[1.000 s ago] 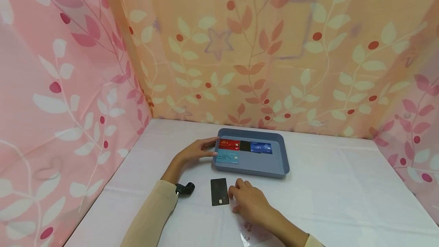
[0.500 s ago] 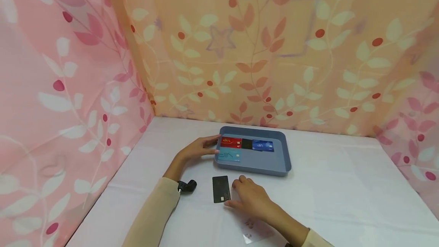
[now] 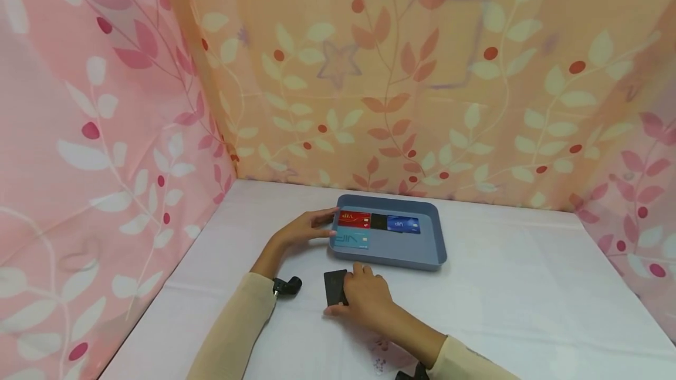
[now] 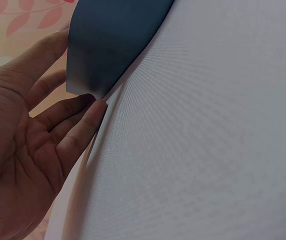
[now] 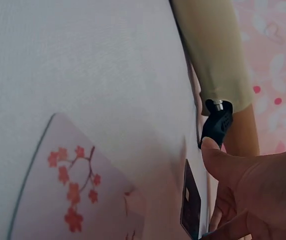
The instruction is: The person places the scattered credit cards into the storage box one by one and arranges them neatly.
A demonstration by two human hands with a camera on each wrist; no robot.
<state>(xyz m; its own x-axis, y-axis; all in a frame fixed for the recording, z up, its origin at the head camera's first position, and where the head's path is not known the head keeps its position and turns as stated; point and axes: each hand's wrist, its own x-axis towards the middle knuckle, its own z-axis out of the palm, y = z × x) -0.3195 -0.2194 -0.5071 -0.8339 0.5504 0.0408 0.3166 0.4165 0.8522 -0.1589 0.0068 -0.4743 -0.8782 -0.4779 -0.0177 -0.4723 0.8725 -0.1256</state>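
Note:
My left hand (image 3: pixel 308 227) rests at the left end of a blue-grey tray (image 3: pixel 388 260), its fairly straight fingers touching the rim; the left wrist view shows fingertips against the tray's side wall (image 4: pixel 108 45). In the tray lie a red VIP card (image 3: pixel 354 219), a teal VIP card (image 3: pixel 351 238), a blue VIP card (image 3: pixel 404 224) and a dark card (image 3: pixel 378 221) between the red and blue ones. My right hand (image 3: pixel 367 295) reaches over a black card (image 3: pixel 334 287) on the table, fingers over its right edge and thumb near its lower end, apart from it in the right wrist view.
A clear sheet with pink blossoms (image 5: pixel 75 190) lies on the white-covered table (image 3: pixel 512 286) below the right forearm. A black wrist camera (image 3: pixel 287 286) is on the left wrist. Floral cloth hangs (image 3: pixel 338 104) along the back and both sides.
My right hand has moved left from beside the black card to over it, covering its right side. The left hand stays at the tray.

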